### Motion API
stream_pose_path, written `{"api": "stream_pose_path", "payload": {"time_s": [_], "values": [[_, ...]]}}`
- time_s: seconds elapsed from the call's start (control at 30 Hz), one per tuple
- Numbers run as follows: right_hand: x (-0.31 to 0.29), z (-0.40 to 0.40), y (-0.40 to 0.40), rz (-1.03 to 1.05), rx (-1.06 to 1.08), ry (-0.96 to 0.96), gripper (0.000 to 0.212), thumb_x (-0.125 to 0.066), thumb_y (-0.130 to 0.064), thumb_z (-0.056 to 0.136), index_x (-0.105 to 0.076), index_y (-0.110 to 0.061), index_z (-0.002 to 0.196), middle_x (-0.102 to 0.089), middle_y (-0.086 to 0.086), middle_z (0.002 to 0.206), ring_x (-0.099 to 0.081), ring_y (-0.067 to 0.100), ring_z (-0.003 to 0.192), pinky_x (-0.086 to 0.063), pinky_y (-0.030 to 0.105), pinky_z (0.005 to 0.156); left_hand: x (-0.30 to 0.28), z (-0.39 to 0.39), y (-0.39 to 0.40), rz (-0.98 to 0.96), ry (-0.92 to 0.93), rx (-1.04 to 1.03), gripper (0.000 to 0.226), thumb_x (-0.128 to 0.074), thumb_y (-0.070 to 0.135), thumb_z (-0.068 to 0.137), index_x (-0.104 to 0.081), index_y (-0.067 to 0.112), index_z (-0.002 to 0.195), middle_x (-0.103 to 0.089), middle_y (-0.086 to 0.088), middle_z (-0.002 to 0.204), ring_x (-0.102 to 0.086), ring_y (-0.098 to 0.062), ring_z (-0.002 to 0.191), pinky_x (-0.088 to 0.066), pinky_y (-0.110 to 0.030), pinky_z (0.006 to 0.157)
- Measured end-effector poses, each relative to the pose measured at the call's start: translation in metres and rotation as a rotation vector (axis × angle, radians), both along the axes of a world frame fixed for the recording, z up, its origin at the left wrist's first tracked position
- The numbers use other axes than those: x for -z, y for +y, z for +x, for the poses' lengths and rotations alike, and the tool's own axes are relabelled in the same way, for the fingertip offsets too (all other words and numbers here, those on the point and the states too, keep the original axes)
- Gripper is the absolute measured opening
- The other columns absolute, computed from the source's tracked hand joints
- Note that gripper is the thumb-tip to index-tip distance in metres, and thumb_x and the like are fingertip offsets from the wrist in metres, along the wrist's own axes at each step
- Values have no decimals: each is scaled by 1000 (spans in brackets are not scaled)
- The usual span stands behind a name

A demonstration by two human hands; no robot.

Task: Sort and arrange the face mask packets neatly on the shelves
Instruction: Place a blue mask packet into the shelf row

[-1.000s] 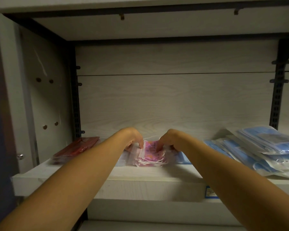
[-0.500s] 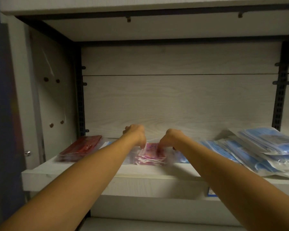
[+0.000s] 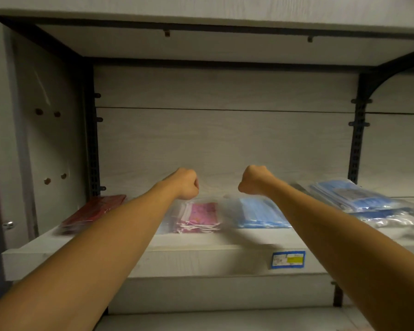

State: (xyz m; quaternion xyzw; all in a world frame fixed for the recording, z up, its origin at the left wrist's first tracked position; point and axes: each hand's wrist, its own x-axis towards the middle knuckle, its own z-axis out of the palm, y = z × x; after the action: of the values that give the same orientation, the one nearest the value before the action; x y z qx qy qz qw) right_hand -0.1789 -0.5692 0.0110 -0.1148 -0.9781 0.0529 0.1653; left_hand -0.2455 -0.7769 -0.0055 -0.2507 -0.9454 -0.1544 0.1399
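In the head view, both arms reached forward over the white shelf point(image 3: 201, 256). The left hand point(image 3: 185, 183) and the right hand point(image 3: 253, 180) hung above the packets, apart from each other, each with its fingers curled into a loose fist and gripping nothing. Open air lay between the 2 fists, and the pale back panel point(image 3: 225, 144) stood bare above them up to the shelf overhead.

4 groups of face mask packets lay along the shelf. A red packet point(image 3: 93, 211) sat at the far left, close to the black slotted upright point(image 3: 93, 151). A pink packet stack point(image 3: 198, 218) lay below and between the hands, with a light blue packet stack point(image 3: 261, 215) just beside it on the right. Further right, a looser pile of blue packets point(image 3: 359, 199) spread toward the frame's edge, its wrappers overlapping untidily. A bare strip of board ran along the shelf's front edge, where a blue and yellow price label point(image 3: 288, 259) was stuck on the face.
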Motion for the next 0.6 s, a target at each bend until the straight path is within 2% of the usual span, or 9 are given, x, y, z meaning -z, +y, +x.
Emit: {"api": "stream_pose_path", "payload": {"time_s": [0.1,0.2,0.3,0.4,0.47,0.6], "values": [[-1,7,19,90,53,-43,18,-56,-24,86,-51,-7,82,-56,14,90,-54,33,74,-45,33,65,-1,3,11,0,-9,24,23,-55,9,86,-77,7,94,-73,-12,98,-69,-30,93,-59,-38,80],[0,15,36,139,101,-101,24,-55,-25,88,-50,-10,69,-56,10,81,-51,24,61,-45,32,60,0,3,28,15,-31,59,24,-53,6,81,-77,5,87,-75,-17,89,-73,-33,86,-62,-45,78],[1,24,49,177,143,-149,22,-53,-25,88,-49,-15,68,-58,9,85,-51,21,62,-47,31,63,3,10,46,33,-91,87,25,-52,1,83,-77,1,90,-74,-21,84,-73,-33,76,-63,-44,72],[2,36,59,201,165,-192,25,-51,-24,91,-46,-13,69,-55,7,80,-54,23,67,-46,31,67,9,14,62,57,-88,101,22,-57,4,86,-76,0,95,-74,-22,92,-73,-34,88,-62,-39,76],[1,42,65,211,173,-212,23,-50,-21,92,-48,-12,71,-54,5,74,-57,25,72,-46,30,67,12,16,71,70,-95,100,21,-58,5,86,-77,2,95,-75,-19,94,-72,-33,89,-60,-35,75],[-3,46,81,194,163,-267,23,-52,-12,88,-58,-9,67,-61,4,61,-59,18,56,-44,25,51,11,25,90,29,-86,134,18,-61,9,87,-78,9,92,-74,-7,93,-68,-23,90,-51,-30,73]]}}
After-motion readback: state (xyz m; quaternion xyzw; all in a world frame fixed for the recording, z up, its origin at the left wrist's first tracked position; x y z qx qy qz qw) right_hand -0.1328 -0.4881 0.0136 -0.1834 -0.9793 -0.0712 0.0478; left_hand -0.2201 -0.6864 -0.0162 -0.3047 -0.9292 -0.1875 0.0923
